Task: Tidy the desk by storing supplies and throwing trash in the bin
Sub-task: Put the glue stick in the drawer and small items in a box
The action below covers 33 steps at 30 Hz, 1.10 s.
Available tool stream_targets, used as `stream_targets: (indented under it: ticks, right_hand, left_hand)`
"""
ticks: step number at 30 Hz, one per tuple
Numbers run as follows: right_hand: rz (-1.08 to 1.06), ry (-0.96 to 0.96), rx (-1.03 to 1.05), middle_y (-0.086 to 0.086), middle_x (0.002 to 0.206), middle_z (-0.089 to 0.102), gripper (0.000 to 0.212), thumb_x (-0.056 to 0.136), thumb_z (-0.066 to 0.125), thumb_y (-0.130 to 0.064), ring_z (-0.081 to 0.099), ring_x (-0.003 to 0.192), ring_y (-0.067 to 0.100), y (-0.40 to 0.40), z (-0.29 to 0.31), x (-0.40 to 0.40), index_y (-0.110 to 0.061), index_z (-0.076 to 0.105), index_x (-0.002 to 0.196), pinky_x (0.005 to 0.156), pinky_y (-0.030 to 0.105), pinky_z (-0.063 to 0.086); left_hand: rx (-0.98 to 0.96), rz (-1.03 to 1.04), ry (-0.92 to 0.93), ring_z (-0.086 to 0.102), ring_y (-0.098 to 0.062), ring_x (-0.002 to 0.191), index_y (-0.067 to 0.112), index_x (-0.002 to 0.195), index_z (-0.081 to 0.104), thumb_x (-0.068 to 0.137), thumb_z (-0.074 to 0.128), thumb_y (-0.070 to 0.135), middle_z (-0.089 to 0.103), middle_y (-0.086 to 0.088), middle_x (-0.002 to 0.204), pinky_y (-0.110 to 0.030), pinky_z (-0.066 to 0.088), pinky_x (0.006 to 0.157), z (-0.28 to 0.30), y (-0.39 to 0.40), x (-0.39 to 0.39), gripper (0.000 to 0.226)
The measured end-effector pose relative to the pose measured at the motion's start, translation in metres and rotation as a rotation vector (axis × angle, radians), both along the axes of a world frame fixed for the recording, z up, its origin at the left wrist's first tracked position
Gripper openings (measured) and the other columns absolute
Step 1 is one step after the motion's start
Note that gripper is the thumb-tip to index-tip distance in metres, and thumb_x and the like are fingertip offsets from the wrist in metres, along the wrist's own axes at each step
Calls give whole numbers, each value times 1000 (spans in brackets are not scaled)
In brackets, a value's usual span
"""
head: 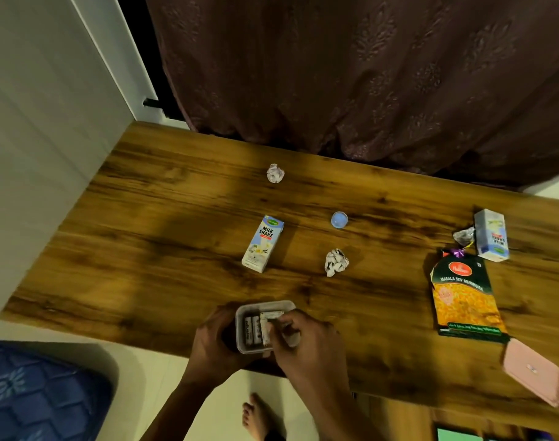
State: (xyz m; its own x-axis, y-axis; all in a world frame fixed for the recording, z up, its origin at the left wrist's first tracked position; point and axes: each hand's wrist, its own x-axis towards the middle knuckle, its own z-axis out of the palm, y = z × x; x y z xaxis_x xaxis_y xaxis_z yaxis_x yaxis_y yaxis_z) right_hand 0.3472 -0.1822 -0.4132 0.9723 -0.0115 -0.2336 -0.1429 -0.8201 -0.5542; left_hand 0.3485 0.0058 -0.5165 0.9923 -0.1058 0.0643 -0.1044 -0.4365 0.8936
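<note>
While the left hand (213, 340) grips the left side of a small clear container (263, 326) at the near edge of the wooden desk (163, 237), the right hand (303, 340) pinches a small white item (267, 326) over the container's opening. Two small tubes lie inside. Farther out lie a milkshake carton (263, 243), two crumpled paper balls (336, 261) (275, 173) and a blue cap (339, 219). At right lie a snack packet (464, 297), a second carton (491, 234) and a pink case (534, 370).

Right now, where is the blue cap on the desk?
In the head view the blue cap lies mid-desk, right of the lying milkshake carton and just beyond the nearer crumpled paper ball.
</note>
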Motion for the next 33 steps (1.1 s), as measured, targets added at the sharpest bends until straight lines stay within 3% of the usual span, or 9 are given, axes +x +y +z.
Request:
stream_targets:
  ticks: [6,12,15,18,22,28,33]
  right_hand:
    - [-174,-125,75,-25,79,70,19,83,72,-50,64,71,-10,-33,5,2,-33,74,91,60,5,47]
    - [-204,-131,87,-24,81,71,14,83,77,-43,65,76,-11,-54,11,24,-32,75,92,60,4,44]
    - [-67,-40,69,-21,91,73,12,85,77,-38,65,79,-9,-43,18,30,-35,74,96,62,5,46]
    - [230,43,-50,-16,114,71,24,91,70,-32,63,98,-3,-19,20,30,-35,70,115,80,8,48]
    - [626,181,-215,1,137,61,40,92,69,-18,56,125,19,11,11,42,-23,64,132,105,31,49]
    - [814,129,-342,3,114,73,32,84,80,-26,68,103,21,24,-2,58,-21,72,115,89,34,57]
    - [832,92,-411,2,107,74,27,87,75,-32,70,96,20,22,-11,57,-21,71,111,85,37,58]
  left_hand:
    - [8,-5,-9,67,-5,110,27,119,68,55,97,52,69,22,118,-26,59,88,0,-1,1,75]
    - [7,-4,-10,68,-8,112,25,122,68,56,99,50,71,18,119,-35,61,88,-3,-1,1,77]
    - [13,-8,-12,67,-6,111,27,121,68,57,98,49,70,19,119,-32,60,88,-3,-2,0,75]
    - [26,8,3,67,-4,109,28,121,68,56,97,51,69,21,117,-29,60,87,-4,-1,-1,75]
    - [31,25,1,66,0,107,34,118,67,57,94,52,68,25,116,-22,57,88,-5,-1,-2,69]
    - [21,29,1,62,8,105,44,118,62,54,92,56,63,36,114,-6,49,87,-2,-2,-2,72]
    - [37,28,-4,64,3,104,30,115,70,56,91,62,68,26,112,-15,52,87,-7,1,-3,71]
